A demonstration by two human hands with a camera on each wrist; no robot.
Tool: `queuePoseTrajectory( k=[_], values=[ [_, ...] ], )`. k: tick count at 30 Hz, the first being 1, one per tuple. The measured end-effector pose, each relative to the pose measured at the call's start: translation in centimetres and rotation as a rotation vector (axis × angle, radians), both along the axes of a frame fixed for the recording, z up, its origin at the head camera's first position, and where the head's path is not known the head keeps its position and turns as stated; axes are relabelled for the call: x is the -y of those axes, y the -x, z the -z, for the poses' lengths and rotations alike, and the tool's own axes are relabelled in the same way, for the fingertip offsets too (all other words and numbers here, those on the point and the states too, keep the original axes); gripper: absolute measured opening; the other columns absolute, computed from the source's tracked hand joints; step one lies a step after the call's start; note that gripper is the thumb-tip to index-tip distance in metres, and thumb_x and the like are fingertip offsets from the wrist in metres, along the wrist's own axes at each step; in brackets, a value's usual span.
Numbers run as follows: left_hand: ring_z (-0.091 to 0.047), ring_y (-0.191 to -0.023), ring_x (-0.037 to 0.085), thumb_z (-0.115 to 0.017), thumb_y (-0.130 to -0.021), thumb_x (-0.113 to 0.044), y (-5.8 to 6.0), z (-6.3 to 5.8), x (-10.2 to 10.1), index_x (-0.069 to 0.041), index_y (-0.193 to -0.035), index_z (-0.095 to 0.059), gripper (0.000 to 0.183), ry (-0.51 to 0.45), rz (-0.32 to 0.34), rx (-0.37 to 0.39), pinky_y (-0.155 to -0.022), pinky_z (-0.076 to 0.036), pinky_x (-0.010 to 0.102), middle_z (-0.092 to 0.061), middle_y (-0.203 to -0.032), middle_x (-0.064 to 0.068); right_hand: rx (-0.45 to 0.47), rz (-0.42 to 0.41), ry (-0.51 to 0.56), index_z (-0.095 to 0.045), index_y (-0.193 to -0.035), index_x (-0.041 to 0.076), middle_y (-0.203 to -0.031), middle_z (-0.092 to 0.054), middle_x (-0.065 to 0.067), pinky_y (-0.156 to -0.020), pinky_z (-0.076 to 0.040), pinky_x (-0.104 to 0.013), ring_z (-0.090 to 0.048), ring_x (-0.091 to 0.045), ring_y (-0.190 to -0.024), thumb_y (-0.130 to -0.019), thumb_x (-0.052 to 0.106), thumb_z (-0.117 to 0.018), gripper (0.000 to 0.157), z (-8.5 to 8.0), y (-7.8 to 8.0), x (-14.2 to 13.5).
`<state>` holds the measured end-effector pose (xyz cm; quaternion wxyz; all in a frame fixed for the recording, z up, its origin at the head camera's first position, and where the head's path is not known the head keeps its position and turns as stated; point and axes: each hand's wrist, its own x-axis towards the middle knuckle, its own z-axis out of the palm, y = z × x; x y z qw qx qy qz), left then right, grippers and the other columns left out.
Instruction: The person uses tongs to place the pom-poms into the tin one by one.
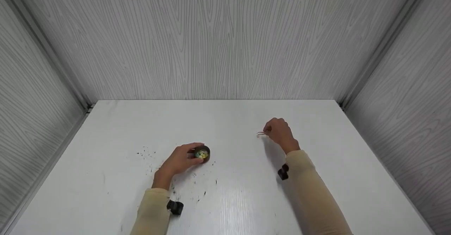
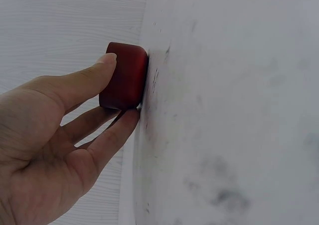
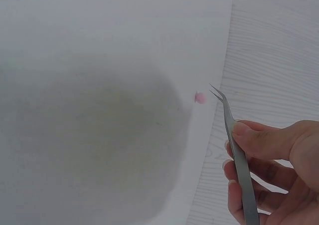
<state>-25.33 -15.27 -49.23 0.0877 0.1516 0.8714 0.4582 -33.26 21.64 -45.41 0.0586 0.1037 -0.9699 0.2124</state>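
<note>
My left hand (image 1: 179, 159) grips a small, round, dark red cup (image 2: 124, 78) from its left side, thumb and fingers on its outer wall. The cup stands on the white tabletop, and in the head view small yellow and whitish pieces (image 1: 202, 154) show inside it. Farther right, my right hand (image 1: 279, 131) pinches a pair of metal tweezers (image 3: 240, 162) with bent, fine tips. Those tips are slightly apart, with nothing between them. Close by their points, a small pink piece (image 3: 200, 98) shows against the white tabletop.
Dark specks and smudges (image 1: 144, 153) are scattered over the white tabletop (image 1: 232, 192) around the left hand. Grey wood-grain panels (image 1: 225, 44) rise behind the table and on both sides. Each sleeve carries a small black device (image 1: 175, 207) at the wrist.
</note>
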Motion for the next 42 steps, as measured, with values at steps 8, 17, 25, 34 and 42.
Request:
queuePoseTrajectory(
  k=[8,17,25,34,42],
  values=[
    [-0.057,-0.135,0.042,-0.072,-0.096,-0.010,0.0,0.0,0.0,-0.011,-0.147,-0.057,0.053,0.011,-0.004,0.003,-0.112,-0.048,0.056,-0.057,-0.149,0.021,0.047,0.061,0.020,-0.081,-0.098,-0.002,-0.107,-0.076,-0.021,-0.089,-0.060,-0.050,-0.072,-0.038,-0.104,-0.094,0.001,-0.071,0.011,0.3,0.0,-0.5],
    [-0.058,-0.135,0.041,-0.072,-0.097,-0.011,0.1,0.0,0.1,-0.011,-0.148,-0.056,0.054,0.030,-0.001,-0.006,-0.113,-0.048,0.056,-0.058,-0.148,0.021,0.021,0.060,0.032,-0.081,-0.095,-0.001,-0.106,-0.074,-0.020,-0.087,-0.060,-0.049,-0.071,-0.038,-0.102,-0.092,0.001,-0.072,0.009,0.4,-0.4,-0.6],
    [-0.059,-0.132,0.043,-0.073,-0.095,-0.009,0.0,0.0,0.1,-0.009,-0.146,-0.058,0.053,0.021,0.007,-0.022,-0.111,-0.049,0.056,-0.058,-0.146,0.022,0.017,0.053,0.045,-0.082,-0.094,0.001,-0.103,-0.077,-0.018,-0.087,-0.061,-0.048,-0.072,-0.036,-0.101,-0.093,0.001,-0.072,0.010,-0.2,-0.7,0.0],
    [-0.059,-0.133,0.043,-0.072,-0.096,-0.009,0.0,-0.1,0.0,-0.009,-0.147,-0.057,0.053,0.027,0.010,-0.016,-0.112,-0.049,0.057,-0.057,-0.148,0.023,-0.009,0.033,0.062,-0.082,-0.093,0.003,-0.100,-0.077,-0.015,-0.090,-0.057,-0.050,-0.068,-0.036,-0.103,-0.093,0.002,-0.072,0.011,-0.6,-1.2,0.7],
    [-0.058,-0.135,0.043,-0.072,-0.097,-0.009,0.1,-0.2,0.1,-0.009,-0.148,-0.055,0.054,0.022,0.002,0.008,-0.112,-0.049,0.056,-0.056,-0.149,0.022,-0.030,-0.031,0.133,-0.083,-0.092,0.002,-0.092,-0.079,-0.015,-0.074,-0.059,-0.042,-0.072,-0.031,-0.087,-0.091,-0.001,-0.074,0.009,-1.0,-1.8,1.5]
  ],
)
